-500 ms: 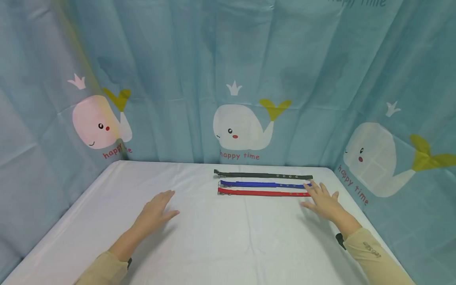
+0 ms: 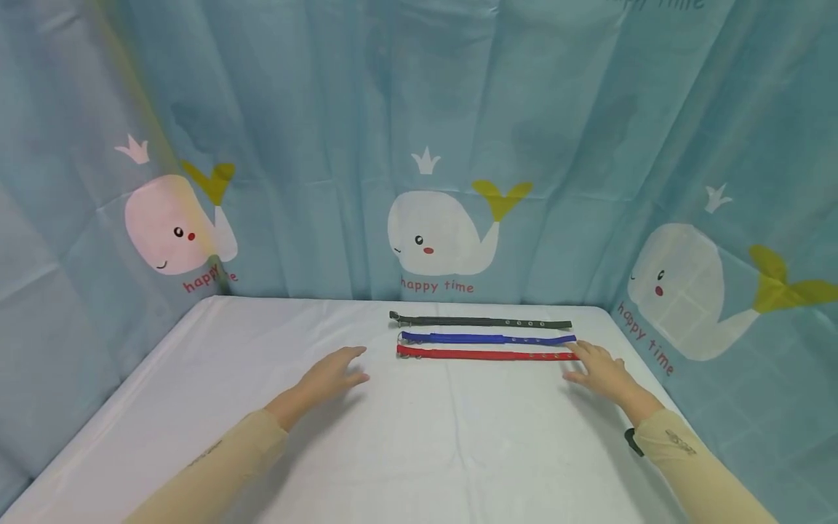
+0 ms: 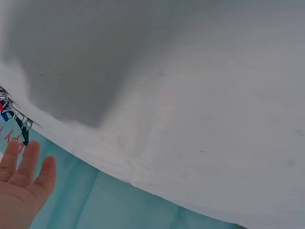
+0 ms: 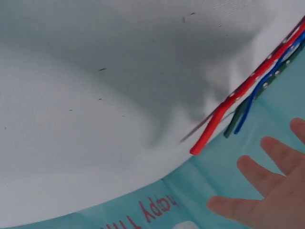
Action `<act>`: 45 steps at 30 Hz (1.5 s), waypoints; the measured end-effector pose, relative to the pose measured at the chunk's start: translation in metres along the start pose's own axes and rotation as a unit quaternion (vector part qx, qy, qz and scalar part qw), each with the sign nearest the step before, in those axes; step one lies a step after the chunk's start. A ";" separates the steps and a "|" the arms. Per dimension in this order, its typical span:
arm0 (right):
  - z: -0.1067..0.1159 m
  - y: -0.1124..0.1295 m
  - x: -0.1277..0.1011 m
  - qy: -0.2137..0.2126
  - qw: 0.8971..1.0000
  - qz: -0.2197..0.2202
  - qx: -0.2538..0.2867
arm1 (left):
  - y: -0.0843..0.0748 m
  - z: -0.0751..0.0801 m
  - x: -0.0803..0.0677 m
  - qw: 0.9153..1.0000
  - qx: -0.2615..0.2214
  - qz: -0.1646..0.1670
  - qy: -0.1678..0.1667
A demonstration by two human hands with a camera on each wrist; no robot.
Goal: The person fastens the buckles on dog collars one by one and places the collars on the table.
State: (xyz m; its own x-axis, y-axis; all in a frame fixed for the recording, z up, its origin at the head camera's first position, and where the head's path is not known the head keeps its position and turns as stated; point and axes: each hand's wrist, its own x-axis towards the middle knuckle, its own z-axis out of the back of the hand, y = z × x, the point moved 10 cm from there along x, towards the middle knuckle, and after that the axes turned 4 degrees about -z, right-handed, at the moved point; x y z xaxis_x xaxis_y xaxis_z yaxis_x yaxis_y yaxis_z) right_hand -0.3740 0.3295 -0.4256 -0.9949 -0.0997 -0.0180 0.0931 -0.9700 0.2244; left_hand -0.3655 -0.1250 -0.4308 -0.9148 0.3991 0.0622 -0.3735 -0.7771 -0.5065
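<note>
Head view: a black strap, a blue strap and a red strap are lying side by side on a table, the left hand hovering near their left ends, the right hand near their right. Blue and red are lying so close that pinching one could drag the other. Left wrist: the left fingers are standing apart, gripping nothing. Right wrist: the right fingers are spreading wide, gripping nothing. Three straps, two hands, one table are showing.

The straps are dark green, blue and red, the sleeves beige, the tablecloth white, the blue curtain patterned with white, yellow-tailed whales.
</note>
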 end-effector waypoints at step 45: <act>-0.030 -0.067 0.037 0.073 0.986 -0.147 0.037 | 0.002 -0.064 0.094 0.989 -0.069 0.125 0.039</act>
State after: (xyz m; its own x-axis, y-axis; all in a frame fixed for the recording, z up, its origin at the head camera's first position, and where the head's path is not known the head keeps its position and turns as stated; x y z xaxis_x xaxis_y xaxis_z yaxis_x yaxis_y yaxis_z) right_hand -0.4156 0.3838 -0.4700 -0.9616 0.1468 -0.2321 -0.2067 -0.9434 0.2596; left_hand -0.4422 -0.0580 -0.4813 -0.9591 0.2440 -0.1434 -0.1083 -0.7846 -0.6104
